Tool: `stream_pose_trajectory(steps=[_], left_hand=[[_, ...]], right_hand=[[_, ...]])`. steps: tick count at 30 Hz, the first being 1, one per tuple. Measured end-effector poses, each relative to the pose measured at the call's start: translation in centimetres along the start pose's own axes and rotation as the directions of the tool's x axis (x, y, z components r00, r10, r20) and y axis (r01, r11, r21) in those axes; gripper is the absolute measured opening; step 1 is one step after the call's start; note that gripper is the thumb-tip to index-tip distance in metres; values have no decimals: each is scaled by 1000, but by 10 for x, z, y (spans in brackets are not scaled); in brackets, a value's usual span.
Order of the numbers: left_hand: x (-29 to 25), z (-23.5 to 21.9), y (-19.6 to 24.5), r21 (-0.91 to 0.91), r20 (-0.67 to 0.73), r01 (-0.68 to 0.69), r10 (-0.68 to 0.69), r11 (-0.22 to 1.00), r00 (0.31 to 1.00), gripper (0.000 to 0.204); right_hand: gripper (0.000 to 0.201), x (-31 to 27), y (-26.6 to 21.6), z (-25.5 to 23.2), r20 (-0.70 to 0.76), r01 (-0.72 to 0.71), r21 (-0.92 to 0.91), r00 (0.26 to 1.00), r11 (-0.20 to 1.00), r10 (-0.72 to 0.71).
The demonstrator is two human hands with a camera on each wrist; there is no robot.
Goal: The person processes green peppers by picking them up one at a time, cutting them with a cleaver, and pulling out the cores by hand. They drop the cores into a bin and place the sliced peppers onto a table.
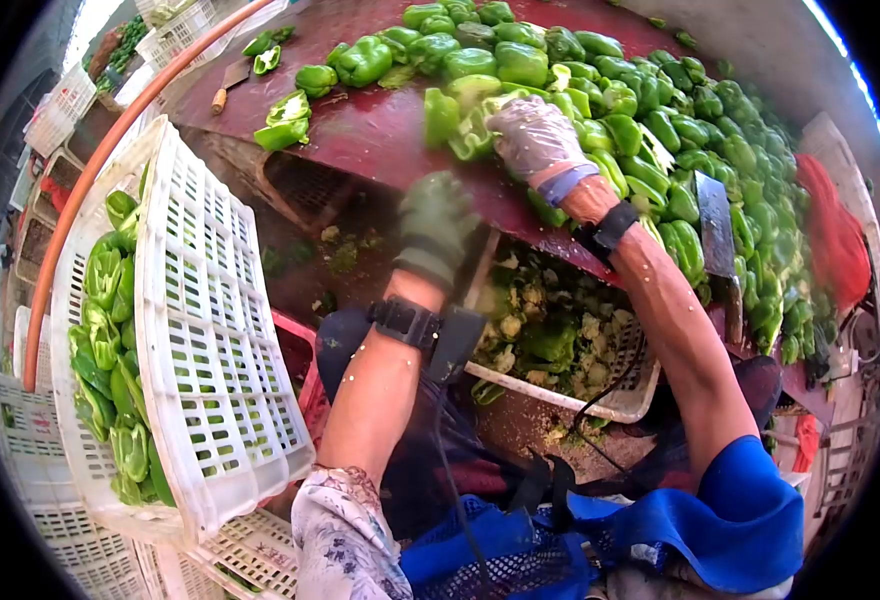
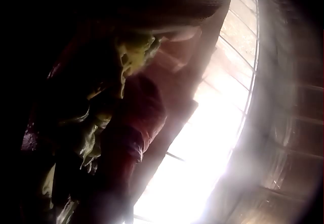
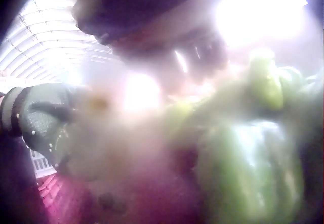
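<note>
My right hand (image 1: 537, 137), in a thin clear glove, grips a cut green bell pepper (image 1: 473, 135) at the front edge of the red table. In the right wrist view its fingers (image 3: 177, 64) curl down beside pale green flesh, blurred. My left hand (image 1: 438, 220), in a green glove, is motion-blurred in front of the table edge, left of the crate of scraps; I cannot tell whether it holds anything. The left glove (image 3: 48, 120) also shows at the left of the right wrist view. A large pile of green bell peppers (image 1: 650, 130) lies beside and beyond my right hand.
Below the table edge sits a white crate (image 1: 640, 385) of pepper cores and scraps. A tilted white crate (image 1: 225, 330) of cut peppers stands at left. A broad blade (image 1: 715, 225) rests on the pile; a wooden-handled knife (image 1: 230, 85) lies far left on the red table (image 1: 360, 140).
</note>
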State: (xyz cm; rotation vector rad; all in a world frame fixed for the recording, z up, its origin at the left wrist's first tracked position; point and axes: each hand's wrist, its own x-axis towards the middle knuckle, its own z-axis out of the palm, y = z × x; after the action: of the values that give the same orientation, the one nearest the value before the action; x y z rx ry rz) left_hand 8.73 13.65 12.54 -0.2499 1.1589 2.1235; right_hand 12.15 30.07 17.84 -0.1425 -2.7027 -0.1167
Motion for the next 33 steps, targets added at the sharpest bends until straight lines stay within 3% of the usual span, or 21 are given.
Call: stream_pose_trajectory(steps=[1,5,8,11,13,16,17,20,21,23,26,28,29,31,33], left_hand=[[4,1,-2,-13,0,0,0,1000,1000,31],[21,10,-3,-80,30,-43,46,996,999,29],[24,17,1,-89,27,-34,37,995,999,28],[23,22,6,-71,-9,-13,12,997,1000,30],[33,15,4,-123,2,-12,12,992,1000,35],[26,15,14,-174,-13,-3,0,985,1000,44],[19,18,19,-190,-21,3,-8,982,1000,47],[3,21,30,-202,56,-65,78,977,995,56],[-10,28,34,-188,7,-127,131,974,991,56],[-6,15,34,-48,303,-332,330,942,894,50],[-11,13,24,101,483,-553,445,827,754,37],[-32,17,19,-135,553,-214,253,967,794,35],[-36,14,15,113,569,-377,251,919,783,32],[-44,7,7,557,601,-621,248,552,760,29],[-32,4,-14,742,557,-513,29,433,830,32]], right_hand=[[22,5,-2,1,12,48,93,999,994,-49],[47,42,-16,19,-6,31,172,1000,985,-30],[52,66,-22,33,55,289,34,955,957,-291],[38,84,-35,40,308,-37,145,951,989,-9],[28,89,-27,58,331,101,38,937,994,-108],[28,70,-7,73,44,44,520,996,853,-78],[34,63,-9,67,-203,174,564,977,807,-69],[45,35,-9,28,-390,386,602,906,699,-164],[57,26,-8,27,-378,382,617,911,688,-167],[61,5,-7,9,-268,308,680,949,665,-166],[65,-21,-4,-9,-158,231,718,973,656,-170],[65,-42,-4,-28,-78,165,754,984,636,-163],[61,-55,-6,-42,0,83,786,991,612,-134],[60,-78,-1,-70,222,-90,807,962,584,-158],[55,-102,10,-89,482,-291,726,861,623,-159]])
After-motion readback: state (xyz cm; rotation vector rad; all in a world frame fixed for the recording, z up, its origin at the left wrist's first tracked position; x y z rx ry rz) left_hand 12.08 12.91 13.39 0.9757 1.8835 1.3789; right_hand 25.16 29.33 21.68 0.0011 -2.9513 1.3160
